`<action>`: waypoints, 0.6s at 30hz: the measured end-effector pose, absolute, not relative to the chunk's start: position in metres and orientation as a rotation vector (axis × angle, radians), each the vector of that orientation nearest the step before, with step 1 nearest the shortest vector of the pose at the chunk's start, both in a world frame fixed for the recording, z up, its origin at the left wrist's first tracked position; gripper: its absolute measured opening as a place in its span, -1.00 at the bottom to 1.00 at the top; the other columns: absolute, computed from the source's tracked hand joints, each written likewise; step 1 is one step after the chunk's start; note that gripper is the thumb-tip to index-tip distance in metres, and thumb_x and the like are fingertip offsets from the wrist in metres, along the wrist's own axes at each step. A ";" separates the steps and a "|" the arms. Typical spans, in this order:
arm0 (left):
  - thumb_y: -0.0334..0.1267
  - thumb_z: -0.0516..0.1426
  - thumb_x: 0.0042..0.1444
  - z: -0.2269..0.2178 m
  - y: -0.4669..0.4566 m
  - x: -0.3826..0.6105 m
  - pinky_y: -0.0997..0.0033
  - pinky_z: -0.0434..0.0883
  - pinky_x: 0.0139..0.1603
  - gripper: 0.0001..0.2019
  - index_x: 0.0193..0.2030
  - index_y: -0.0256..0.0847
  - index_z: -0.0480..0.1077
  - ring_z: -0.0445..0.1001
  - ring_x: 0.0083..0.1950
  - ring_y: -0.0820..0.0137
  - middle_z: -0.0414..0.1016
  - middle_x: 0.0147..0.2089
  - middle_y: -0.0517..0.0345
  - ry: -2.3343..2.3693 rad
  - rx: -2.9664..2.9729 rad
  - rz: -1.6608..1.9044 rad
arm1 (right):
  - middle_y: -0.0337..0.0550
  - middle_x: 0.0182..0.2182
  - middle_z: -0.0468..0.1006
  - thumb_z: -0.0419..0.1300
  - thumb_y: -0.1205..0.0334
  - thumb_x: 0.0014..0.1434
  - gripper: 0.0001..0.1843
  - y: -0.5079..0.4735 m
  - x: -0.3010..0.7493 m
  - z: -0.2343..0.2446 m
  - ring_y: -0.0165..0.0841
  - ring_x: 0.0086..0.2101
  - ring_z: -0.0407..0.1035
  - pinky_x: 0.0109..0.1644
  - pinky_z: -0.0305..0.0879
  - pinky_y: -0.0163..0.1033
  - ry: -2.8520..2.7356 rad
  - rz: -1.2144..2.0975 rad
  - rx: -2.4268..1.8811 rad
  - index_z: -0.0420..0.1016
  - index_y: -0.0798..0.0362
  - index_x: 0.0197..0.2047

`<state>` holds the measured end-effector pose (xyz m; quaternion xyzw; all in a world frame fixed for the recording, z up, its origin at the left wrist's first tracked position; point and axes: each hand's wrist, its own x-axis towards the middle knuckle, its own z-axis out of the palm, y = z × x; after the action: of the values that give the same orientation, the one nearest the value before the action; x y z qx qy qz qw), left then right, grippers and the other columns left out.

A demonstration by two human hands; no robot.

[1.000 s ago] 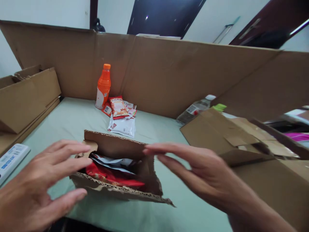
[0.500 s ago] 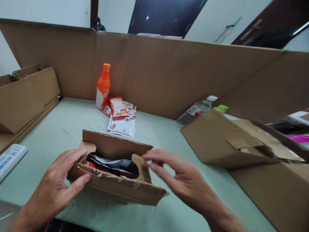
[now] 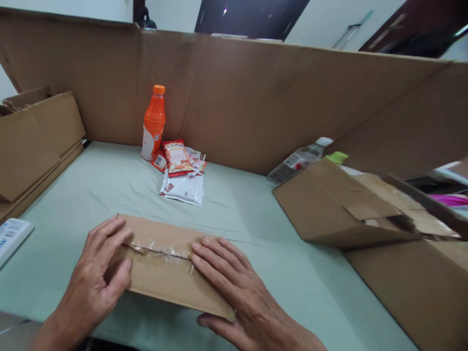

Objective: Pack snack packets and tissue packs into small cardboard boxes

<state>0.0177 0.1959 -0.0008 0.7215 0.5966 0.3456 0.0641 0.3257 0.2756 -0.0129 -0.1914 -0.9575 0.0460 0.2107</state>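
Note:
A small brown cardboard box [image 3: 168, 280] sits near the front of the table, its two top flaps folded down so that they meet at a middle seam. Bits of torn clear tape cling along that seam. What lies inside is hidden. My left hand [image 3: 98, 273] grips the box's left end, fingers bent over the top and thumb on the near flap. Across the right part of the flaps my right hand [image 3: 237, 287] lies flat, fingers stretched over the seam and thumb down by the near edge.
An orange bottle [image 3: 153, 124] stands by the cardboard wall [image 3: 256, 97], beside snack packets [image 3: 179, 158] and a white packet [image 3: 185, 189]. A clear bottle [image 3: 300, 161] leans behind a larger box [image 3: 329, 204] at right. Another box [image 3: 40, 141] and a white package [image 3: 14, 236] are at left.
The box's flaps, upright before with packets showing inside, are now folded down over the opening. My right hand has moved from the right end onto the top.

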 end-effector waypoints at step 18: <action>-0.27 0.10 0.27 -0.008 0.213 0.071 -0.11 0.58 0.25 -0.33 0.51 -0.19 0.11 0.36 0.45 -0.05 0.19 0.54 -0.20 1.462 2.665 0.862 | 0.13 0.38 0.35 0.31 -0.12 0.28 -0.13 0.254 0.400 -0.019 -0.06 0.45 0.05 0.44 0.21 0.11 -2.465 0.126 -0.785 0.12 0.05 0.49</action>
<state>0.0707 0.2129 -0.0081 0.8434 0.4628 0.2728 -0.0089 0.3997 0.2544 -0.0193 -0.2916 -0.9157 0.0468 0.2724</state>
